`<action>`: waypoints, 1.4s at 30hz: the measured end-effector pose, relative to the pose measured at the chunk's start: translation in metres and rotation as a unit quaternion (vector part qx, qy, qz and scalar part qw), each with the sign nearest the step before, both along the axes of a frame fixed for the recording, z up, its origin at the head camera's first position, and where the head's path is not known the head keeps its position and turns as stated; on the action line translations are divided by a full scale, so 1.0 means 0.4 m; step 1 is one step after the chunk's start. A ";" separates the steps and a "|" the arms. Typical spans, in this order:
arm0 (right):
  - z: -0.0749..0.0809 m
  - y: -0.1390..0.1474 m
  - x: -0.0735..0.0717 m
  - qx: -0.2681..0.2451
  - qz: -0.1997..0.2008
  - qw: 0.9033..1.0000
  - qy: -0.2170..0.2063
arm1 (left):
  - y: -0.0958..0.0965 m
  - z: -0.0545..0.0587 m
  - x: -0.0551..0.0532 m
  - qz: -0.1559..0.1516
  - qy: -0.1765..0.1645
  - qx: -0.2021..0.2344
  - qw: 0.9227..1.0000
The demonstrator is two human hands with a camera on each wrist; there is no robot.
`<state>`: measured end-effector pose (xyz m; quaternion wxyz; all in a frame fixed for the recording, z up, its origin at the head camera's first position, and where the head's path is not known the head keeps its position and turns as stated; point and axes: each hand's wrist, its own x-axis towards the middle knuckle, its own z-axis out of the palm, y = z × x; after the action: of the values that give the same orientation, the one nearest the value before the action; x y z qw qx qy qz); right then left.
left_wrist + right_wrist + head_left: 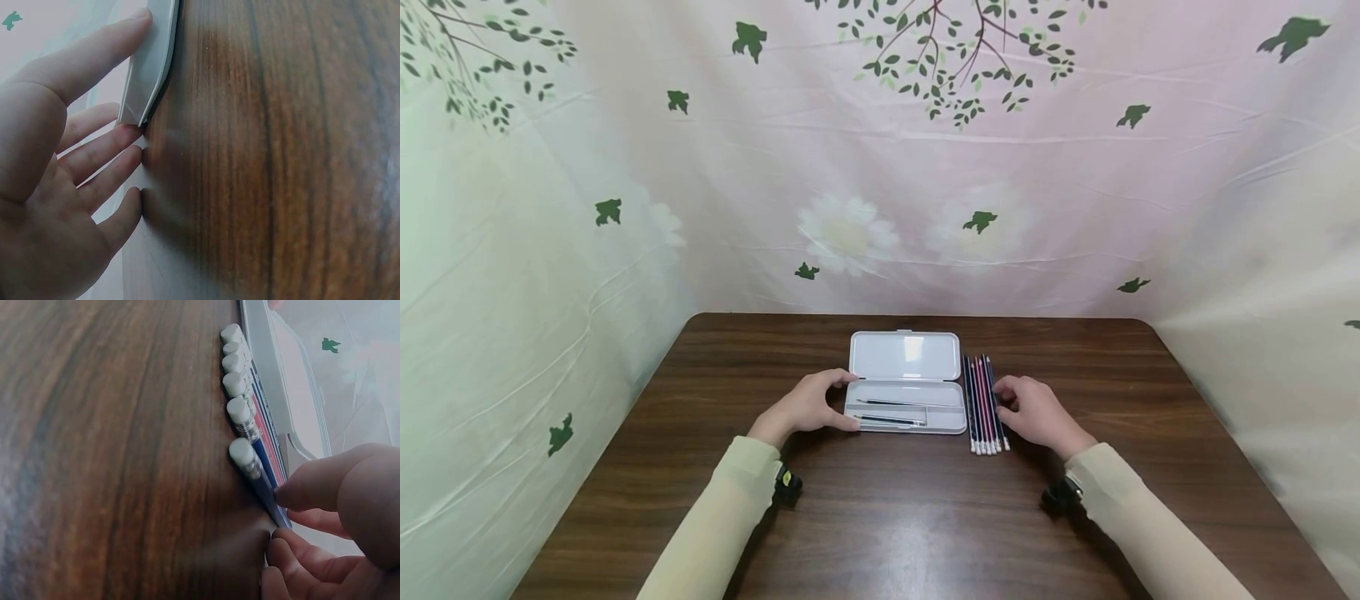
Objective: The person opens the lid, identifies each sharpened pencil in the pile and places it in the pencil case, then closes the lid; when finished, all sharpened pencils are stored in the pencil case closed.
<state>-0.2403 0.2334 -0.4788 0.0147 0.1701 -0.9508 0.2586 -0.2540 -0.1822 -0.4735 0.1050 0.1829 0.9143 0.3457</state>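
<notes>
A white pencil case (951, 421) lies with its lid folded back and two dark pencils (891, 421) inside. My left hand (808, 404) grips its left end, thumb along the front wall and index finger at the back corner; the other fingers reach the table in the left wrist view. Right of the case lies a row of several eraser-tipped pencils (979, 404), dark blue and red. At the row's right side my right hand (1033, 408) holds the outermost dark blue pencil (259, 478), its thumb against the shaft. That pencil lies slightly askew from the others.
Both hands work over a brown wooden table (895, 517). A patterned cloth (887, 167) hangs behind and at both sides of it. The case's lid (880, 354) lies toward the back edge. Each wrist carries a small black camera (787, 486).
</notes>
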 end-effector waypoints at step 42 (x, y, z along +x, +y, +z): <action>0.013 0.017 0.009 0.017 -0.047 0.998 -0.030 | 0.003 0.006 0.004 0.003 -0.004 0.003 1.000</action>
<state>-0.2367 0.2401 -0.4734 -0.0043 0.1178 -0.9620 0.2465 -0.2522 -0.1812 -0.4713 0.1076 0.1794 0.9132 0.3498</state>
